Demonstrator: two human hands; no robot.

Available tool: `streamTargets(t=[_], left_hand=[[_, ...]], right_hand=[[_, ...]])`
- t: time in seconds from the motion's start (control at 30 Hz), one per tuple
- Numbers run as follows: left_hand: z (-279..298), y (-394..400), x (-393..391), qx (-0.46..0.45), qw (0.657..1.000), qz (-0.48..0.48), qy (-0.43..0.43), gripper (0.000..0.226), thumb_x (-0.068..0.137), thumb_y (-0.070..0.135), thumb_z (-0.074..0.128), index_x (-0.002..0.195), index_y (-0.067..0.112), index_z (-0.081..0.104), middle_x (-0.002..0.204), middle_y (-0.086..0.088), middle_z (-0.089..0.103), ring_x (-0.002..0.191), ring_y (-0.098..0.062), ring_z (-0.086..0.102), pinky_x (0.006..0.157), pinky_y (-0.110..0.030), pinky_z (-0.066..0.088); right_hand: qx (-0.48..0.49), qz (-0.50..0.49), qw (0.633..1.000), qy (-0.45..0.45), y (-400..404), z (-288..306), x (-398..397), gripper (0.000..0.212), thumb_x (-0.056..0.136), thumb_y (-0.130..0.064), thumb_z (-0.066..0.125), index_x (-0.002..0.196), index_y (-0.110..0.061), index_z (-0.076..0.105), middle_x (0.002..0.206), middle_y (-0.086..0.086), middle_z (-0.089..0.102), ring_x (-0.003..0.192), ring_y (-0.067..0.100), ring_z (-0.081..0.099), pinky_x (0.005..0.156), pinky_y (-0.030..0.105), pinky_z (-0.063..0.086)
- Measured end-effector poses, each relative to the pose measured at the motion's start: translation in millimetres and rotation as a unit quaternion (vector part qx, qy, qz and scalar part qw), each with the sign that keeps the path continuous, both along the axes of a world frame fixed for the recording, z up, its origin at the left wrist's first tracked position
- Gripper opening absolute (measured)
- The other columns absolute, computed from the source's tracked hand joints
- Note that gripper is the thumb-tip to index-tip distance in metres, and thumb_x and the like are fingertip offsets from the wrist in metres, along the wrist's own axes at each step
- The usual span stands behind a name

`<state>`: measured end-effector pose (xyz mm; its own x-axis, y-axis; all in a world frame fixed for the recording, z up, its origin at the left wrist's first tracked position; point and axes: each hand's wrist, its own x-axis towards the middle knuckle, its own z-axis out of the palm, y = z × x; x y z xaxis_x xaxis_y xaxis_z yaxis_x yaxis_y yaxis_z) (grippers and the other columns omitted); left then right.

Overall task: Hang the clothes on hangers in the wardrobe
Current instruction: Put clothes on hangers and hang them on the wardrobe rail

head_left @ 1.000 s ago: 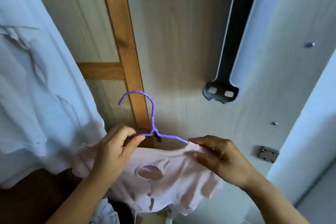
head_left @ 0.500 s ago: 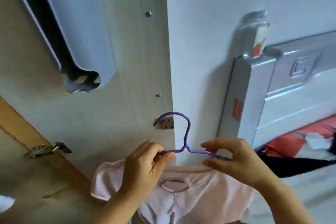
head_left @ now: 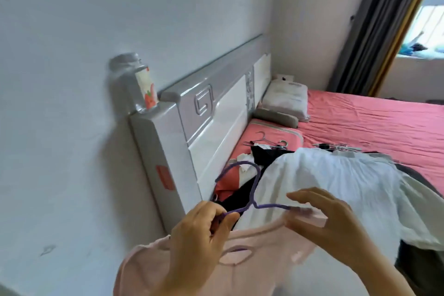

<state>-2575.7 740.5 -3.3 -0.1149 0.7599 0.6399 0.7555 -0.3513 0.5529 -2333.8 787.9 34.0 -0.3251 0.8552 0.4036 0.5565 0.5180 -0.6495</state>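
I'm pinching the hanger (head_left: 249, 199) with my left hand (head_left: 201, 230) and right hand (head_left: 329, 218), top (head_left: 252, 269) draped on; clothes (head_left: 336, 182) are waiting on the far bed (head_left: 374, 122).

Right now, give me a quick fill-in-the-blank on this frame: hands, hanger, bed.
1. The left hand pinches one arm of the ____ hanger.
2. The pale pink garment hangs on the ____.
3. The bed is covered by a ____ sheet.
4. The jar stands on top of the ____.

Missing words: purple; hanger; red; headboard
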Motion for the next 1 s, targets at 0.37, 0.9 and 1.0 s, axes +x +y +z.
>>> streamTargets(t=[0.37,0.9,1.0], left_hand=[[22.4,128.0,56.5,-0.016,0.989,-0.149,-0.009,0.04,0.078,0.068,0.045,0.068,0.03,0.054,0.058,0.011,0.051,0.056,-0.008,0.05,0.049,-0.025,0.04],[33.9,407.0,209.5,-0.089,0.961,-0.258,-0.041,0.031,0.077,0.044,0.061,0.068,0.015,0.062,0.056,0.009,0.058,0.058,0.002,0.054,0.053,-0.013,0.037],[20.0,477.0,255.6,-0.125,0.957,-0.259,-0.044,0.024,0.082,0.033,0.066,0.07,0.013,0.062,0.058,0.007,0.059,0.056,0.0,0.055,0.053,-0.01,0.037]], right_hand=[[0.064,-0.282,0.956,0.043,-4.4,-1.4,81.6,0.038,0.073,-0.062,0.066,0.099,-0.035,0.065,0.093,-0.024,0.064,0.093,-0.017,0.051,0.069,0.001,0.04],[0.14,-0.42,0.892,0.085,179.3,-33.9,209.1,0.035,0.08,-0.043,0.054,0.094,-0.017,0.071,0.096,-0.012,0.063,0.095,0.004,0.054,0.086,0.003,0.035],[0.127,-0.431,0.89,0.074,224.7,-47.1,242.9,0.034,0.08,-0.042,0.053,0.092,-0.016,0.072,0.095,-0.011,0.063,0.093,0.004,0.053,0.085,0.003,0.034]])
